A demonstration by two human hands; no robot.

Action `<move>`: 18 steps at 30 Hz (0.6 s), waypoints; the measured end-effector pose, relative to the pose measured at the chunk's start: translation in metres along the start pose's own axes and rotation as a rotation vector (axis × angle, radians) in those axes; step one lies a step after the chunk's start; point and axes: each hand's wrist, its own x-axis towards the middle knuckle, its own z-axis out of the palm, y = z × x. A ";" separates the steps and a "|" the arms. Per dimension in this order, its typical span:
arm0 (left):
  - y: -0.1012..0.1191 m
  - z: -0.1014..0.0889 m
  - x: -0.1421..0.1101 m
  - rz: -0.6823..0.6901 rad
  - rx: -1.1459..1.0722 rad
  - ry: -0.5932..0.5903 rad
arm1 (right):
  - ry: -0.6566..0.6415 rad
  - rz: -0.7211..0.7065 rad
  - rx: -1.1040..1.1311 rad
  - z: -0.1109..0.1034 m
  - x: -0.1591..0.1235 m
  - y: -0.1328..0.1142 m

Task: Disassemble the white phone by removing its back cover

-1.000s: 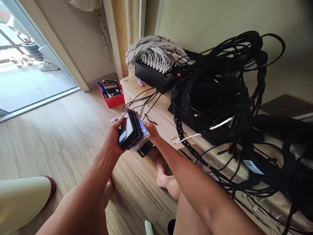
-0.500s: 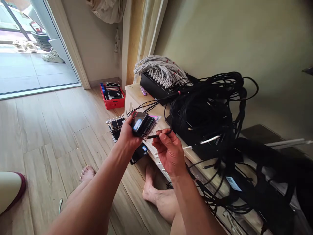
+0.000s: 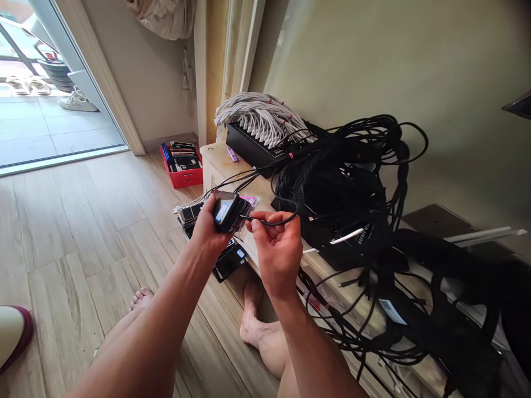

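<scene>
My left hand (image 3: 209, 226) is closed around a stack of phones (image 3: 226, 207), held on edge with a dark screen and a lit label facing up. My right hand (image 3: 276, 243) pinches a black charging cable (image 3: 284, 221) close to its plug. The plug tip points at the near end of the stack; I cannot tell whether it is inserted. Below the held stack, more phones (image 3: 191, 213) lie piled on the floor beside the cabinet, and a dark phone (image 3: 232, 260) with a small lit label juts out of the pile.
A low cream cabinet (image 3: 213, 166) carries a black multi-port box (image 3: 257, 146) with bundled white cables (image 3: 259, 113). Tangled black cables (image 3: 352, 160) cover its middle and hang over the front. A red basket (image 3: 186, 177) of phones stands by the wall, near the open doorway.
My right hand has turned and shifted its hold nearer the cable's end, bringing the plug up to the phone stack. The whole view has shifted slightly.
</scene>
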 end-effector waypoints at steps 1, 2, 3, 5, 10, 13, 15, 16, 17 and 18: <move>0.000 0.000 0.000 -0.001 -0.003 0.003 | -0.006 -0.002 -0.028 0.000 0.000 0.001; -0.001 0.000 0.001 -0.001 -0.005 0.008 | -0.014 -0.007 -0.065 -0.001 0.000 0.001; -0.001 0.000 0.001 -0.001 -0.004 0.010 | -0.027 -0.017 -0.106 -0.003 0.000 0.001; -0.002 -0.001 0.002 -0.004 0.002 0.013 | -0.049 -0.054 -0.191 -0.006 -0.001 0.000; -0.003 -0.004 0.007 -0.010 -0.017 -0.010 | -0.085 -0.186 -0.361 -0.012 -0.004 -0.001; -0.003 -0.004 0.008 -0.018 -0.041 0.001 | -0.085 -0.246 -0.428 -0.012 -0.004 0.000; -0.004 -0.003 0.007 -0.021 -0.046 0.012 | -0.066 -0.293 -0.477 -0.011 -0.005 0.001; -0.004 -0.002 0.007 -0.024 -0.045 0.016 | -0.058 -0.322 -0.505 -0.010 -0.005 0.001; -0.005 -0.002 0.006 -0.025 -0.045 0.017 | -0.053 -0.353 -0.533 -0.009 -0.005 0.002; -0.005 -0.001 0.006 -0.026 -0.044 0.018 | -0.052 -0.382 -0.558 -0.009 -0.005 0.002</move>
